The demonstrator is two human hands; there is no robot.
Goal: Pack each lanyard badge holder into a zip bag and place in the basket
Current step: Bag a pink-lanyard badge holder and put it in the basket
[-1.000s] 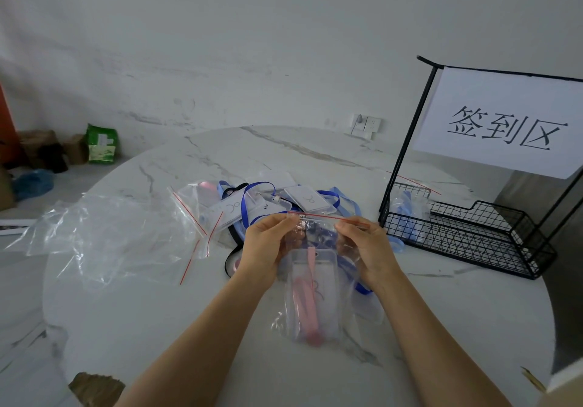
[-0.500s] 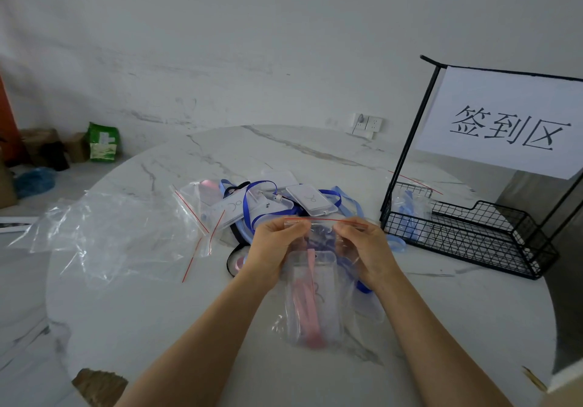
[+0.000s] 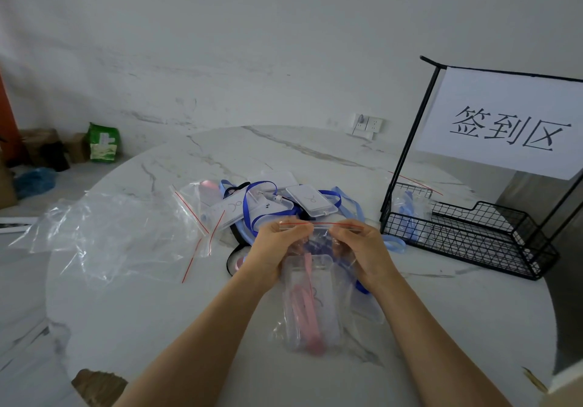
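Head view: sealing the zip bag (image 3: 315,305) should go best by pinching along its red zip strip (image 3: 321,224) end to end, keeping the pink lanyard (image 3: 304,315) below it. The left hand (image 3: 274,249) and right hand (image 3: 362,252), side by side over the table (image 3: 157,312), each pinch that strip. The bagged badge holder (image 3: 310,283) lies below them, with the basket (image 3: 467,239) to the right.

white paper sign (image 3: 504,125) on the black basket (image 3: 467,242) frame, printed "签到区"

The holders (image 3: 271,204) lie heaped mid-counter (image 3: 157,312), spare bags (image 3: 110,233) to their left, the basket (image 3: 473,236) to their right.
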